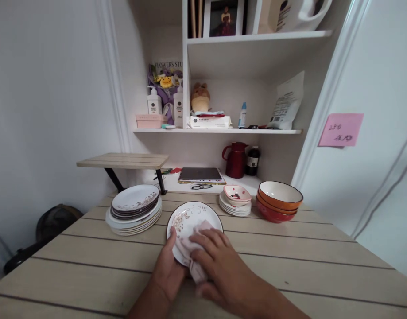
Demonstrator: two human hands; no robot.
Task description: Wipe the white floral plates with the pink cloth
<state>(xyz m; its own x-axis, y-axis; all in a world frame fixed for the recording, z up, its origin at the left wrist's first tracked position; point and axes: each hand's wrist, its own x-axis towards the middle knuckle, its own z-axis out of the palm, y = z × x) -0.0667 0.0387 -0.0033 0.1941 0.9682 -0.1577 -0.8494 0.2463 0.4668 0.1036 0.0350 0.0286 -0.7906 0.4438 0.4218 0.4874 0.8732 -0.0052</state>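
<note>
A white plate point(192, 215) with a dark rim and a brown flower pattern is held above the near middle of the table, tilted toward me. My left hand point(170, 266) grips its lower left edge, thumb over the rim and the other fingers out of sight beneath. On the plate's face lies a pale pink cloth point(197, 271), bunched up. My right hand point(219, 261) presses that cloth against the plate, fingers bent over it and slightly blurred.
Left of the plate stands a stack of plates point(134, 221), close to a small raised wooden stand point(123, 160). To the right are small dishes point(234, 209) under a pink-patterned bowl point(237, 193), then stacked orange and red bowls point(279, 204). Behind sit a laptop point(200, 173), glasses point(201, 187) and a red jug point(235, 160).
</note>
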